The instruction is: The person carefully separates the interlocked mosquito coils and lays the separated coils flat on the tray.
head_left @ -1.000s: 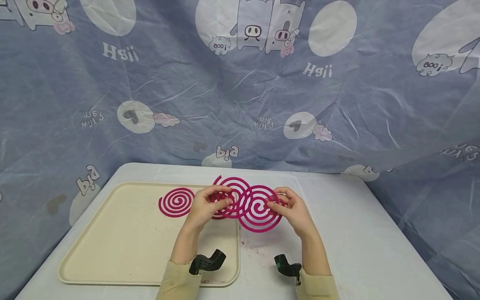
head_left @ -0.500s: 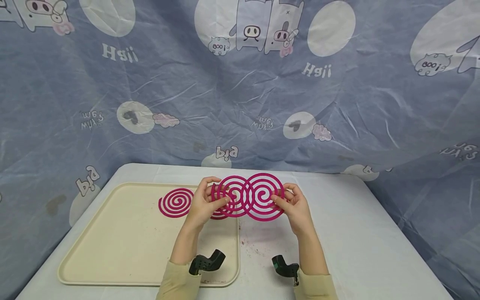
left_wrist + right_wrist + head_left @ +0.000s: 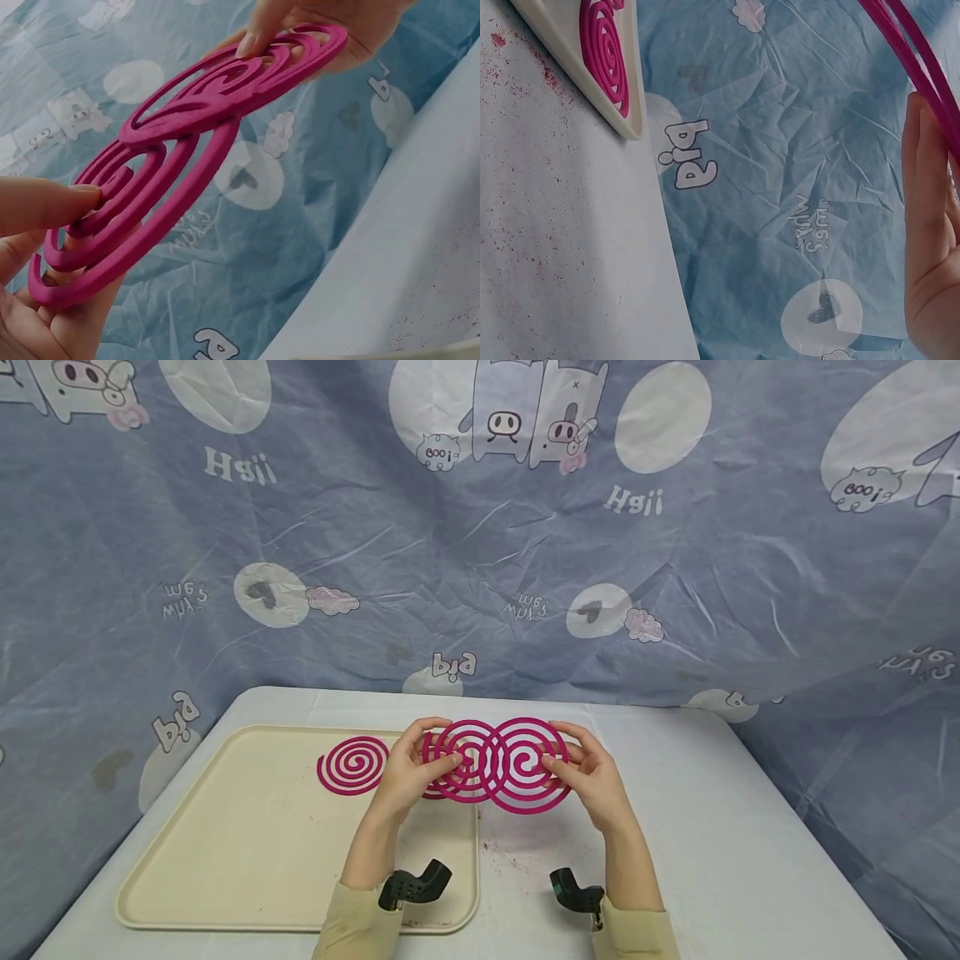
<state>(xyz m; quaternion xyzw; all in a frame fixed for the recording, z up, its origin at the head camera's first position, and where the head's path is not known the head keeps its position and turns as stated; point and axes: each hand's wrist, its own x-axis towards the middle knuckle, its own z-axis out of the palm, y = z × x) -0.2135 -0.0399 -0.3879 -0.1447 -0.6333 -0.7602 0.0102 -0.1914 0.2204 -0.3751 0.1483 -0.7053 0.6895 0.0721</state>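
Both hands hold a pair of overlapping magenta mosquito coils above the tray's right edge. My left hand (image 3: 405, 772) pinches the left coil (image 3: 184, 199), thumb near its centre and fingers behind. The right coil (image 3: 176, 126) is pinched by my right hand (image 3: 596, 777), its thumb on the inner turns. The coils cross each other in the middle, the right one lying over the left in the left wrist view. A third coil (image 3: 356, 762) lies flat on the tray, left of my left hand. Another coil (image 3: 604, 56) sits at the tray's far right corner, partly hidden behind the held ones.
A cream tray (image 3: 247, 852) with a low rim covers the left of the white table (image 3: 697, 835). Reddish crumbs (image 3: 495, 852) are scattered beside its right edge. A blue patterned cloth (image 3: 465, 552) hangs behind the table.
The right hand has raised its coil, then lowered it slightly. The left coil has turned a little, its loose end no longer sticking up. The coils on the tray have stayed put.
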